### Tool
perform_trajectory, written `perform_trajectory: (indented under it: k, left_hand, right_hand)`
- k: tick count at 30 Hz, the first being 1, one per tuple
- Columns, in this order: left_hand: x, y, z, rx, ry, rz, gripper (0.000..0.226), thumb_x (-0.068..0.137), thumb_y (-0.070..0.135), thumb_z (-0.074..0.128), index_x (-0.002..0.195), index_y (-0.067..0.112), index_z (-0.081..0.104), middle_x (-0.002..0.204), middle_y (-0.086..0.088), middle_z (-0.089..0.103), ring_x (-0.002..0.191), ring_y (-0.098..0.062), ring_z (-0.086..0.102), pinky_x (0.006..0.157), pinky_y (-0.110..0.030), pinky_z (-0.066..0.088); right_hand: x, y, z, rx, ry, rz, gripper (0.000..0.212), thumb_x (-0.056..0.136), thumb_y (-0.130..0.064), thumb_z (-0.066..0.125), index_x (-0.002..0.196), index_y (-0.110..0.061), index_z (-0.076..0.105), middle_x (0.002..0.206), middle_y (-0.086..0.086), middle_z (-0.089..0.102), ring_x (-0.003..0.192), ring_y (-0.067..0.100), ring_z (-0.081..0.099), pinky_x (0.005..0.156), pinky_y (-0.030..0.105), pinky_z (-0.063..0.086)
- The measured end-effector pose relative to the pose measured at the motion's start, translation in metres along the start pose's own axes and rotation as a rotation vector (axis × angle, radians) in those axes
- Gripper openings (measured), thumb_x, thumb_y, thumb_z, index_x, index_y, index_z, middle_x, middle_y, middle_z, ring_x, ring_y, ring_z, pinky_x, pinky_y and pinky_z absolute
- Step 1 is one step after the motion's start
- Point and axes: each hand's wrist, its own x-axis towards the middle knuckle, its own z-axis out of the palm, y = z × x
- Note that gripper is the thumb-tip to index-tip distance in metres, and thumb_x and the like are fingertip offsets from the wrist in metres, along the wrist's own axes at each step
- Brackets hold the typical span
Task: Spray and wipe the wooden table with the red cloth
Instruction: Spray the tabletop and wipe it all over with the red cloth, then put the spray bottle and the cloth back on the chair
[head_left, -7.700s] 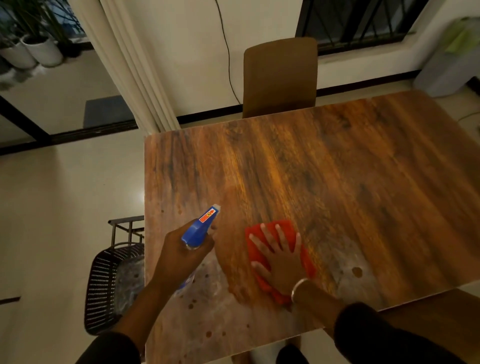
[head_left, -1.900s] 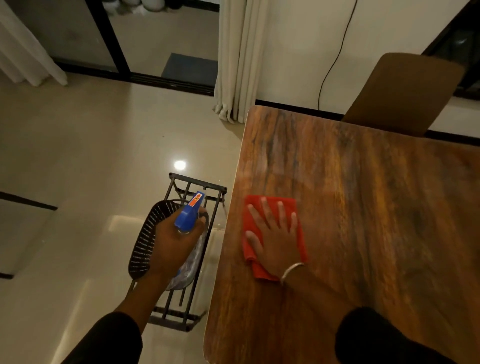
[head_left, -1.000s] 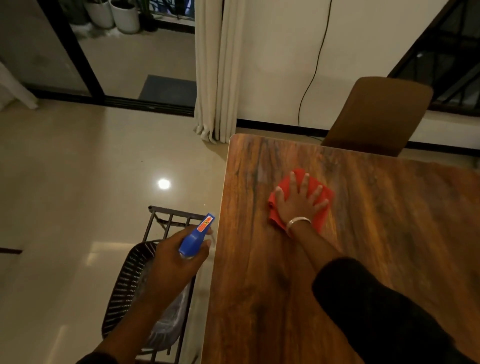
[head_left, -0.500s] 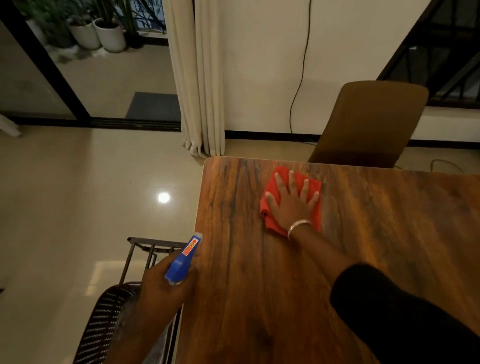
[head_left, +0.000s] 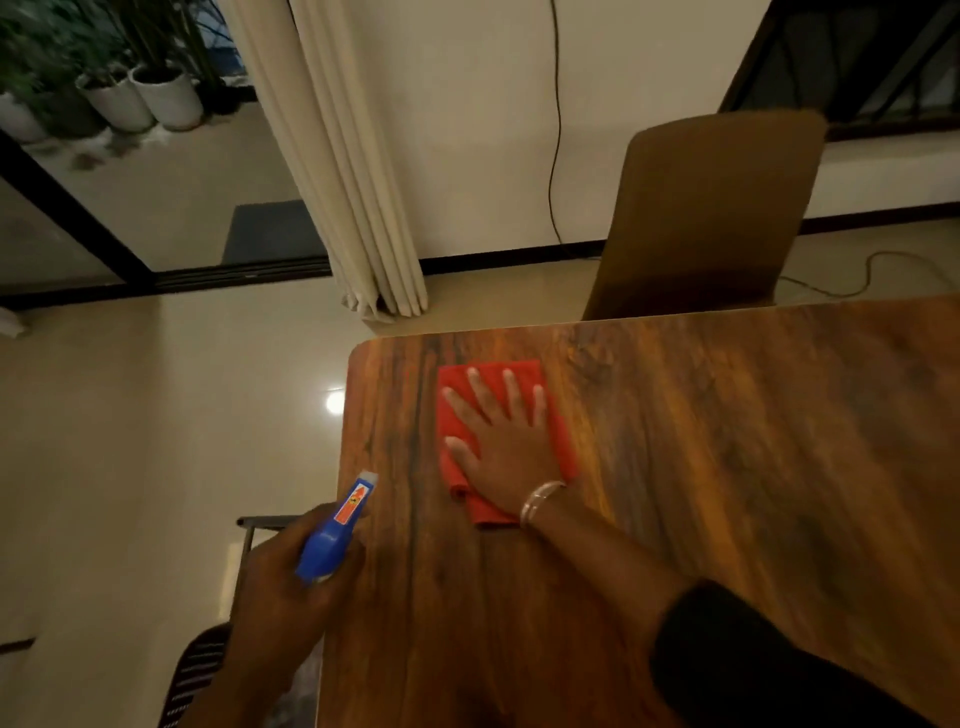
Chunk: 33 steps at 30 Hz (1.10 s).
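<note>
At the far left, white round plant pots (head_left: 156, 98) stand behind a glass door, and a cream folded curtain (head_left: 343, 171) hangs beside it. At the near left, a black woven basket (head_left: 195, 675) shows on the pale floor, just beside the table edge.

The left hand (head_left: 283, 603) is curled round a blue plastic spray bottle (head_left: 332, 535) and holds it over the left edge of the brown wooden table (head_left: 727, 467). The nozzle points away to the far side, I think so that the next spray can fall on the wood in front of the cloth.

To the right, the red folded cloth (head_left: 457, 415) lies flat near the far left corner of the table. The right hand (head_left: 504, 441) presses on it with fingers straight and spread wide, probably to keep the whole cloth against the wood while wiping. A silver bangle (head_left: 540, 501) sits on this wrist.

Further right, behind the far edge, a brown chair (head_left: 711, 208) stands. The wiping seems to be in progress; much of the right side of the table is perhaps not yet reached.
</note>
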Motion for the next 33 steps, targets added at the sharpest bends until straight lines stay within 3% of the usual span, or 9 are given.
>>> perform_trajectory:
  k: [4, 8, 14, 17, 22, 25, 27, 29, 33]
  left_hand:
    - [0.008, 0.048, 0.004, -0.047, -0.042, 0.117, 0.051, 0.070, 0.046, 0.068, 0.109, 0.013, 0.065, 0.089, 0.011, 0.069, 0.083, 0.007, 0.066, 0.074, -0.010, 0.051]
    - [0.012, 0.083, 0.004, 0.016, -0.041, 0.223, 0.043, 0.078, 0.027, 0.078, 0.111, 0.002, 0.067, 0.089, -0.006, 0.072, 0.079, -0.013, 0.069, 0.080, -0.029, 0.055]
    - [-0.007, 0.123, 0.025, -0.009, -0.017, 0.269, 0.019, 0.083, 0.008, 0.073, 0.095, 0.017, 0.063, 0.073, 0.007, 0.067, 0.065, -0.006, 0.065, 0.067, -0.022, 0.051]
    - [-0.025, 0.136, 0.035, -0.086, -0.030, 0.214, 0.020, 0.086, 0.009, 0.070, 0.085, 0.026, 0.057, 0.066, 0.008, 0.062, 0.061, 0.000, 0.064, 0.059, -0.008, 0.048]
    - [-0.070, 0.137, 0.041, -0.128, -0.094, 0.126, 0.021, 0.087, 0.002, 0.067, 0.102, -0.010, 0.057, 0.073, -0.001, 0.058, 0.066, -0.012, 0.058, 0.059, -0.004, 0.046]
    - [-0.098, 0.138, 0.047, -0.231, -0.160, 0.070, 0.029, 0.092, 0.002, 0.060, 0.113, -0.016, 0.054, 0.089, -0.020, 0.063, 0.082, -0.029, 0.064, 0.074, -0.011, 0.048]
    - [-0.113, 0.146, 0.053, -0.240, -0.179, 0.054, 0.027, 0.092, 0.004, 0.062, 0.114, -0.010, 0.057, 0.106, -0.025, 0.064, 0.101, -0.037, 0.062, 0.091, -0.036, 0.047]
    - [-0.131, 0.160, 0.063, -0.189, -0.214, 0.116, 0.016, 0.087, 0.012, 0.070, 0.101, 0.010, 0.062, 0.098, -0.009, 0.064, 0.095, -0.026, 0.058, 0.092, -0.044, 0.048]
    - [-0.159, 0.181, 0.095, -0.211, -0.342, -0.014, 0.048, 0.084, 0.036, 0.066, 0.104, -0.007, 0.060, 0.091, -0.032, 0.062, 0.089, -0.041, 0.063, 0.092, -0.054, 0.050]
  right_hand:
    - [-0.065, 0.123, -0.036, -0.056, 0.004, 0.397, 0.069, 0.101, -0.071, 0.008, 0.165, -0.048, -0.005, 0.177, -0.006, -0.006, 0.162, 0.038, -0.001, 0.126, 0.069, 0.006]
    - [-0.081, 0.115, -0.043, -0.046, 0.009, 0.579, 0.072, 0.102, -0.068, 0.009, 0.166, -0.042, -0.008, 0.177, 0.000, -0.010, 0.161, 0.042, -0.006, 0.124, 0.072, 0.005]
    - [-0.150, -0.003, 0.003, -0.028, -0.003, 0.113, 0.069, 0.103, -0.064, 0.033, 0.166, -0.043, 0.016, 0.177, -0.003, 0.005, 0.161, 0.044, 0.005, 0.122, 0.073, 0.005]
    - [-0.194, 0.028, 0.003, -0.055, -0.006, 0.016, 0.067, 0.104, -0.067, 0.030, 0.165, -0.048, 0.013, 0.177, -0.009, 0.004, 0.162, 0.038, 0.008, 0.123, 0.069, 0.007]
    - [-0.235, 0.137, -0.044, -0.058, -0.015, 0.572, 0.066, 0.106, -0.062, 0.023, 0.165, -0.048, -0.002, 0.176, -0.009, -0.011, 0.163, 0.035, -0.004, 0.126, 0.067, 0.005]
    - [-0.239, 0.117, -0.050, 0.014, 0.006, 0.762, 0.066, 0.109, -0.056, 0.024, 0.166, -0.043, -0.004, 0.176, -0.004, -0.012, 0.162, 0.039, -0.009, 0.125, 0.070, 0.001]
    - [-0.249, 0.073, -0.034, 0.031, -0.028, 0.656, 0.067, 0.108, -0.054, 0.024, 0.167, -0.042, -0.005, 0.175, -0.003, -0.016, 0.161, 0.041, -0.013, 0.123, 0.071, -0.003]
    - [-0.277, 0.033, -0.016, 0.056, -0.061, 0.454, 0.066, 0.107, -0.055, 0.023, 0.166, -0.044, -0.005, 0.174, -0.005, -0.019, 0.160, 0.041, -0.015, 0.123, 0.070, -0.008]
    - [-0.364, 0.016, 0.004, 0.063, -0.013, 0.235, 0.064, 0.107, -0.055, 0.034, 0.166, -0.047, 0.011, 0.177, -0.008, 0.004, 0.161, 0.040, 0.009, 0.119, 0.065, 0.000]
